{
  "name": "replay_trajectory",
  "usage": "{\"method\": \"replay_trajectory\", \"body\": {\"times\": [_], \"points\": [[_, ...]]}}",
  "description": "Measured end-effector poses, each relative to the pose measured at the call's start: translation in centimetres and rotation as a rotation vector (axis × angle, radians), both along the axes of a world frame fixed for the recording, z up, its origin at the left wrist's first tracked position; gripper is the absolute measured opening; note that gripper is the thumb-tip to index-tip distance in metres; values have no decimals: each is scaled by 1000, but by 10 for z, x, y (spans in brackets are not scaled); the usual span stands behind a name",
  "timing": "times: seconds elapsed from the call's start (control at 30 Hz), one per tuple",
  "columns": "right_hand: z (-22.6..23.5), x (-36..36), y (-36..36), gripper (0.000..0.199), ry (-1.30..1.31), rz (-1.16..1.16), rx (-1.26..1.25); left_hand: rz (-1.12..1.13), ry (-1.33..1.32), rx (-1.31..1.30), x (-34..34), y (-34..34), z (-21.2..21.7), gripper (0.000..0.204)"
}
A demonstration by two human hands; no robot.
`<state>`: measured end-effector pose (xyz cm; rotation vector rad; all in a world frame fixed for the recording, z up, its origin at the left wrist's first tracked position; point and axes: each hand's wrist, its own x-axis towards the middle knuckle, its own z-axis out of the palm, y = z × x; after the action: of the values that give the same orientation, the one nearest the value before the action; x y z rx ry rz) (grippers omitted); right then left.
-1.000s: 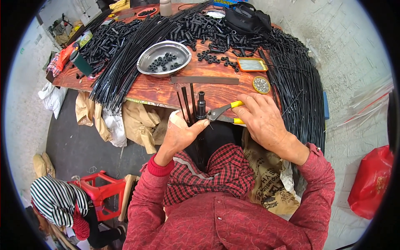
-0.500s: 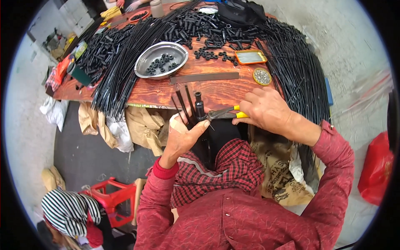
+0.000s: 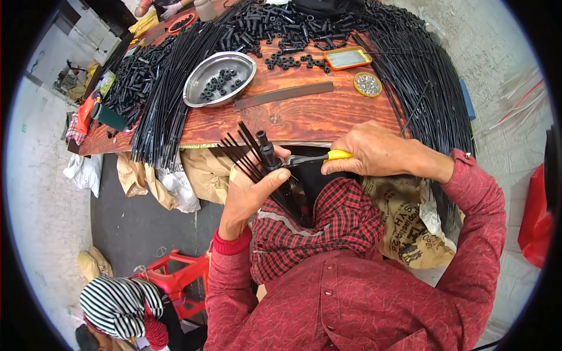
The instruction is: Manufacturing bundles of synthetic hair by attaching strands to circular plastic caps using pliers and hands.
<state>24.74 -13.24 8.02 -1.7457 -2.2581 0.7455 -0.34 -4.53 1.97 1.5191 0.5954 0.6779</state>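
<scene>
Tan sack [image 3: 411, 219], dark lettering [image 3: 401, 230]; right hand [image 3: 372, 151] grips yellow-handled pliers [image 3: 319, 157].

Pliers [image 3: 316, 158] of grey metal, sleeved in smooth yellow plastic, are held in the right hand [image 3: 374, 151]; a satin-black, plastic-looking fitting [image 3: 267, 153] is held in the left hand [image 3: 247, 196]. Beyond both hands, a polished metal basin [image 3: 211, 62] is set on a glossy wooden table [image 3: 310, 123]; below them, matt checked cloth [image 3: 351, 213] is seen.
</scene>
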Motion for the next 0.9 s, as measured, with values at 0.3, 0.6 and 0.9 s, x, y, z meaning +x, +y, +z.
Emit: {"method": "replay_trajectory", "body": {"times": [0.3,0.6,0.9], "points": [[8,-8,-5,66,671,-195,-960,-17,-85,-119,-9,-3,-3,35],[-23,-3,-22,52,771,-132,-907,-100,-115,-78,-4,0,-7,29],[-6,-13,-33,48,354,-226,-209,32,-96,-64,2,7,-14,32]]}}
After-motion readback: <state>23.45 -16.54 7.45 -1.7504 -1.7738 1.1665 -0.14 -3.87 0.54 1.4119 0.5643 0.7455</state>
